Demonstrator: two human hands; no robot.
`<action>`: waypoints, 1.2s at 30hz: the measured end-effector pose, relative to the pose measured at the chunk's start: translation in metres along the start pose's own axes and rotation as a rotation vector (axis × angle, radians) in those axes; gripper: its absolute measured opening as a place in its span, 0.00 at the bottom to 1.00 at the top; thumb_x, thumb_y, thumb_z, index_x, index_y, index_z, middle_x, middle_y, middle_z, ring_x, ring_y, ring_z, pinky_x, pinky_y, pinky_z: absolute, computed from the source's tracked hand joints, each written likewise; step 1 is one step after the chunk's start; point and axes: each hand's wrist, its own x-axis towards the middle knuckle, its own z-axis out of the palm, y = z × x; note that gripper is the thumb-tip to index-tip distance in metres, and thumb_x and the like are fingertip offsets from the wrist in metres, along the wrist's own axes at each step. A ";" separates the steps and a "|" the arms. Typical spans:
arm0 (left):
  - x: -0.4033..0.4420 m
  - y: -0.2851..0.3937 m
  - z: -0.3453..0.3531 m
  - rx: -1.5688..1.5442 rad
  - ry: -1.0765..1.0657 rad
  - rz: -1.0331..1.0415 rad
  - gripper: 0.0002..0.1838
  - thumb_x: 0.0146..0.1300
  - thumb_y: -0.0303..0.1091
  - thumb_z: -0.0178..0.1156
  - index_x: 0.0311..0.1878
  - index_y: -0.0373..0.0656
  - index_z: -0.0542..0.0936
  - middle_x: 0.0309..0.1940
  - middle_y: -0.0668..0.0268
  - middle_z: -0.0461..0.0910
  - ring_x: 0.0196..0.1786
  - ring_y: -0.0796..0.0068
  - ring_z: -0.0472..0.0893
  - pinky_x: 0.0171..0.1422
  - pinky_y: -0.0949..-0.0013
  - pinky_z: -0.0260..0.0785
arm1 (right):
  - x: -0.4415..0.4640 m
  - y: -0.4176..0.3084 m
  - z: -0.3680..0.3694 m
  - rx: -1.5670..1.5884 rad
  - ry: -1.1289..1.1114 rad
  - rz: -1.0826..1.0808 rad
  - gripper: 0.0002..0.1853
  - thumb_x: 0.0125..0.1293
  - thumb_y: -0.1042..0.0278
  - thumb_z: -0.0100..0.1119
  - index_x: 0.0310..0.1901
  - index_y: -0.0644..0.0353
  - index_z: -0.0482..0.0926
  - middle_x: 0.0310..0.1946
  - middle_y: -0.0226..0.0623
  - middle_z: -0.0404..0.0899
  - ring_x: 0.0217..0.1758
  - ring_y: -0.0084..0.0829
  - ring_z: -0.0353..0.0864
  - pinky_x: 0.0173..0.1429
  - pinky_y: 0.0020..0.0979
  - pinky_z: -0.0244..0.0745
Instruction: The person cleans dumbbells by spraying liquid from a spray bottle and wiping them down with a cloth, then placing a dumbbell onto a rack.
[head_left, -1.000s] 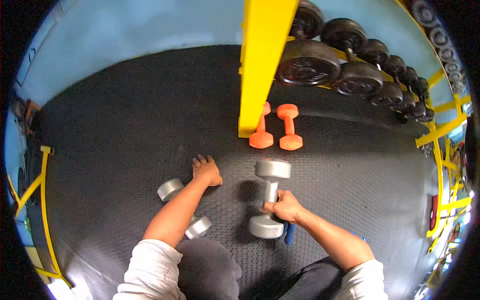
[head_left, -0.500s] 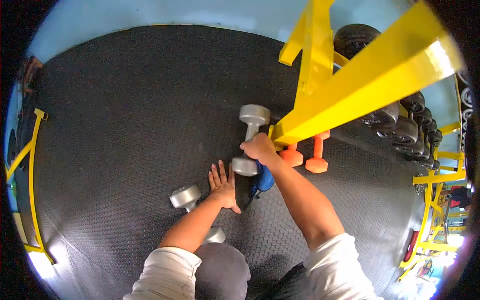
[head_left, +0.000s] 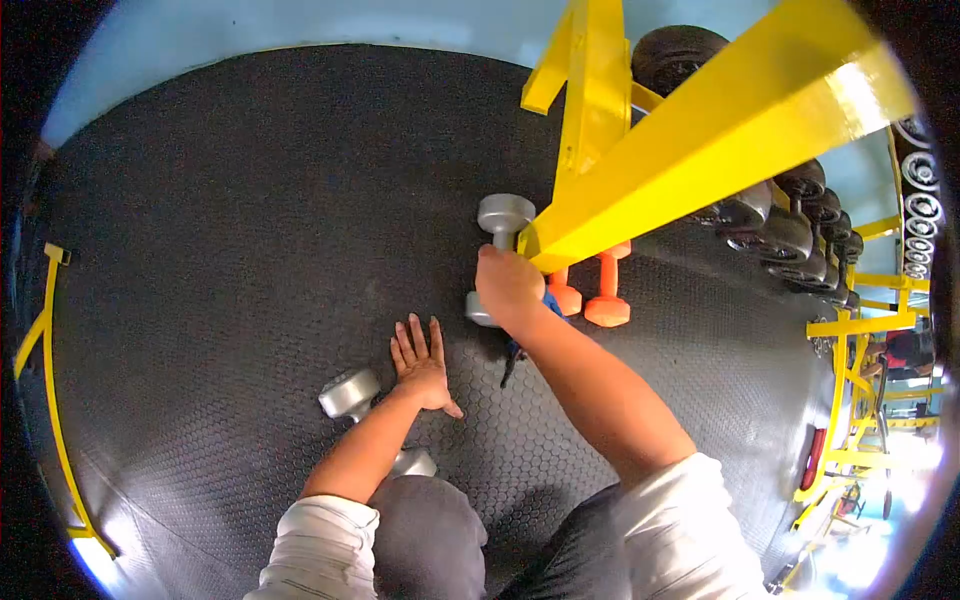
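My left hand [head_left: 420, 366] lies on the black rubber floor with its fingers spread, holding nothing. Beside that forearm rests a silver dumbbell [head_left: 349, 393], its handle partly covered by my arm. My right hand [head_left: 510, 288] is closed around the handle of a second silver dumbbell [head_left: 506, 212], by the foot of the yellow rack; the hand hides the handle and part of the near head. A blue item [head_left: 550, 303] with a dark strap [head_left: 512, 366] shows under my right wrist, mostly covered.
A yellow rack beam [head_left: 700, 140] slants over the right side. Two orange dumbbells [head_left: 607, 311] lie under it. Black dumbbells [head_left: 783, 236] line the rack. Another yellow frame [head_left: 55, 370] stands at far left, and a person [head_left: 905, 350] is at far right.
My right hand has turned over the dumbbell's handle and covers more of the near head. The blue item is more hidden. My left hand stays spread on the floor; the view has shifted slightly.
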 end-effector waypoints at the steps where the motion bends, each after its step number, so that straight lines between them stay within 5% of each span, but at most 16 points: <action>1: 0.000 0.001 0.000 0.002 0.000 0.005 0.83 0.29 0.59 0.78 0.69 0.37 0.21 0.69 0.37 0.15 0.71 0.34 0.18 0.72 0.39 0.17 | -0.015 0.003 -0.010 0.009 0.037 -0.025 0.10 0.63 0.67 0.48 0.40 0.62 0.76 0.37 0.46 0.82 0.40 0.45 0.84 0.42 0.43 0.79; 7: 0.000 0.007 0.003 0.034 0.016 -0.048 0.84 0.27 0.59 0.78 0.69 0.37 0.19 0.69 0.38 0.14 0.70 0.34 0.17 0.72 0.38 0.17 | -0.139 0.047 -0.096 -0.001 -0.284 0.167 0.15 0.54 0.61 0.65 0.40 0.62 0.80 0.32 0.51 0.82 0.39 0.47 0.83 0.43 0.44 0.77; 9: 0.001 0.007 0.009 0.056 0.080 -0.044 0.82 0.28 0.57 0.78 0.70 0.36 0.23 0.71 0.38 0.21 0.72 0.35 0.23 0.74 0.40 0.22 | -0.180 0.059 -0.125 0.084 -0.315 0.069 0.14 0.54 0.62 0.65 0.38 0.62 0.80 0.35 0.53 0.81 0.40 0.49 0.81 0.44 0.44 0.75; 11: 0.014 0.002 0.007 -0.498 0.509 0.001 0.75 0.33 0.54 0.77 0.72 0.35 0.32 0.72 0.40 0.33 0.75 0.42 0.34 0.76 0.48 0.32 | -0.223 0.071 -0.131 0.279 -0.207 0.018 0.13 0.56 0.63 0.65 0.37 0.63 0.78 0.32 0.50 0.81 0.36 0.46 0.82 0.41 0.42 0.74; 13: 0.022 0.008 -0.015 -0.678 0.755 0.130 0.66 0.39 0.51 0.75 0.72 0.33 0.42 0.72 0.43 0.44 0.74 0.48 0.46 0.76 0.56 0.42 | -0.259 0.078 -0.127 0.474 -0.096 -0.023 0.13 0.58 0.63 0.64 0.37 0.64 0.77 0.29 0.48 0.80 0.33 0.42 0.82 0.38 0.39 0.73; 16: 0.028 0.034 -0.017 -0.579 0.601 0.212 0.58 0.44 0.43 0.73 0.71 0.32 0.47 0.71 0.45 0.49 0.74 0.53 0.51 0.76 0.63 0.44 | -0.299 0.089 -0.129 0.770 -0.056 0.061 0.14 0.65 0.61 0.60 0.35 0.62 0.69 0.20 0.26 0.64 0.26 0.17 0.61 0.29 0.24 0.61; 19: 0.017 0.048 -0.022 -0.622 0.588 0.241 0.56 0.46 0.42 0.72 0.71 0.30 0.47 0.70 0.45 0.53 0.73 0.57 0.55 0.75 0.66 0.47 | -0.331 0.088 -0.150 0.947 -0.001 0.086 0.14 0.64 0.62 0.62 0.35 0.60 0.67 0.21 0.24 0.64 0.27 0.16 0.62 0.29 0.24 0.60; 20: 0.011 0.052 -0.024 -0.670 0.574 0.215 0.54 0.46 0.41 0.72 0.71 0.32 0.50 0.69 0.46 0.56 0.72 0.58 0.59 0.74 0.66 0.50 | -0.339 0.092 -0.155 0.963 -0.025 0.122 0.14 0.62 0.63 0.61 0.37 0.64 0.68 0.28 0.47 0.75 0.34 0.43 0.77 0.39 0.40 0.70; 25: -0.017 0.053 -0.032 -0.620 0.562 0.222 0.49 0.49 0.39 0.70 0.71 0.36 0.55 0.68 0.48 0.60 0.70 0.58 0.62 0.72 0.65 0.54 | -0.355 0.122 -0.141 0.844 0.108 0.118 0.15 0.59 0.67 0.61 0.41 0.65 0.68 0.31 0.49 0.76 0.39 0.44 0.79 0.45 0.39 0.71; 27: -0.014 0.042 -0.032 -0.672 0.594 0.148 0.48 0.50 0.39 0.69 0.71 0.35 0.54 0.68 0.48 0.60 0.70 0.57 0.62 0.72 0.64 0.53 | -0.349 0.138 -0.122 0.752 0.202 0.144 0.17 0.58 0.71 0.63 0.46 0.65 0.69 0.33 0.40 0.78 0.35 0.27 0.77 0.42 0.31 0.72; 29: -0.035 0.039 -0.031 -0.686 0.657 0.133 0.44 0.50 0.39 0.69 0.69 0.36 0.59 0.63 0.49 0.67 0.64 0.57 0.70 0.68 0.64 0.60 | -0.347 0.147 -0.117 0.752 0.184 0.176 0.19 0.56 0.71 0.63 0.48 0.66 0.71 0.35 0.44 0.79 0.38 0.29 0.79 0.45 0.32 0.73; 33: -0.072 -0.012 -0.013 -0.547 0.589 0.183 0.23 0.50 0.41 0.70 0.46 0.37 0.79 0.37 0.56 0.81 0.41 0.65 0.81 0.46 0.66 0.71 | -0.345 0.168 -0.110 0.650 0.151 0.216 0.19 0.49 0.73 0.63 0.46 0.67 0.78 0.38 0.47 0.82 0.42 0.33 0.81 0.49 0.32 0.74; 36: -0.133 -0.024 0.016 -0.407 0.696 -0.021 0.19 0.49 0.42 0.70 0.38 0.37 0.80 0.34 0.56 0.82 0.40 0.64 0.81 0.45 0.62 0.71 | -0.332 0.184 -0.118 0.713 0.160 0.240 0.17 0.48 0.69 0.62 0.42 0.67 0.81 0.40 0.49 0.82 0.46 0.38 0.81 0.51 0.34 0.74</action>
